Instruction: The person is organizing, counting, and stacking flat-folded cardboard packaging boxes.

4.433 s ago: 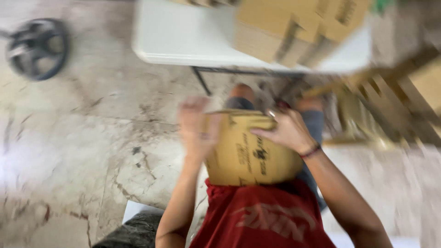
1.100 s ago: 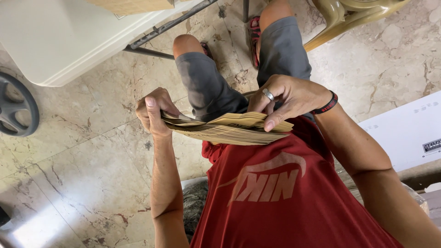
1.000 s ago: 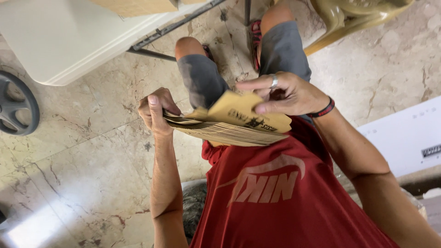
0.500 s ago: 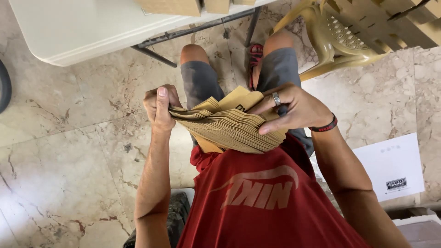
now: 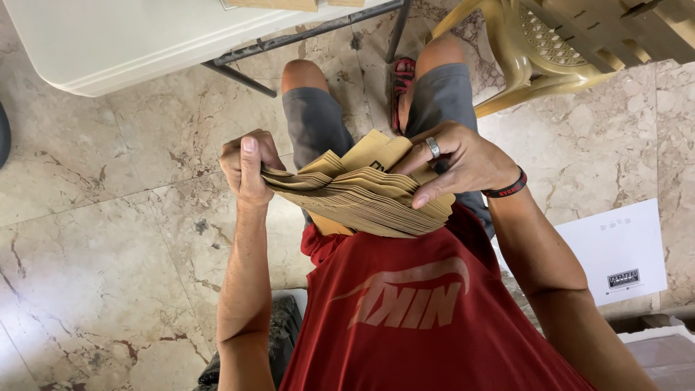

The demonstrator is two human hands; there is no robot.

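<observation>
While left hand [image 5: 246,168] pinches stack end and right hand [image 5: 457,161] fans top sheets, brown paper bag stack [image 5: 362,199] sits above lap, both grips clenched on it. Risk: loose fanned sheets slipping to marble floor [image 5: 108,239].

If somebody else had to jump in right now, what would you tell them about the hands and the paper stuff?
Left hand: closed on one end of the stack of flat brown paper bags, thumb on top.
Right hand: fingers spread over the other end, lifting the top few bags apart.
The stack is held in the air above the lap, fanned along its edge; the person is seated.
White table and tan plastic chair stand in front, a white sheet lies on the marble floor.
Done: stack gathered in both hands. Left: cannot tell how many bags remain to go through.
</observation>
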